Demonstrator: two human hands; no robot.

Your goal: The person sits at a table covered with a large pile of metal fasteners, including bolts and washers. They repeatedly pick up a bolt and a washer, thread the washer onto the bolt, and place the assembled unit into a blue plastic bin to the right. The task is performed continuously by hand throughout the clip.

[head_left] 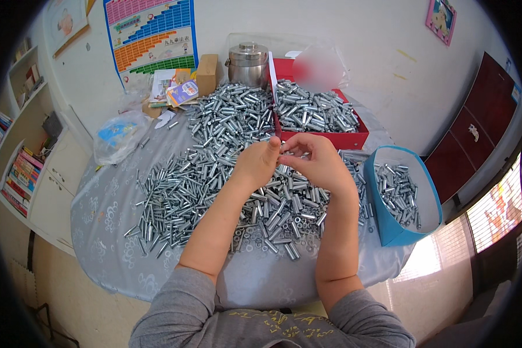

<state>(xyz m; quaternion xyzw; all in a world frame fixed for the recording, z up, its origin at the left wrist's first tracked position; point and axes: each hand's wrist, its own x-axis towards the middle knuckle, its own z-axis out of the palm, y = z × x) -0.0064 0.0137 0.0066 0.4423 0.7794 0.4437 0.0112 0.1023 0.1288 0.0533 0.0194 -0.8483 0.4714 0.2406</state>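
Over the middle of a big heap of silvery metal bolts and sleeves (180,197), my two hands meet. My left hand (256,163) is closed with its thumb raised, and its fingers are curled out of sight. My right hand (316,161) pinches thumb and forefinger together against the left one. Whatever small part sits between them is mostly hidden by the fingers. Larger sleeve-like pieces (281,217) lie under my wrists, with loose washers and nuts (246,235) along the heap's near edge.
A red box (351,141) full of metal anchors stands at the back, beside a steel pot (248,65). To the right is a blue fabric bin (403,232) partly filled with them. A plastic bag (119,139) and a cardboard box (207,75) are at the left and back.
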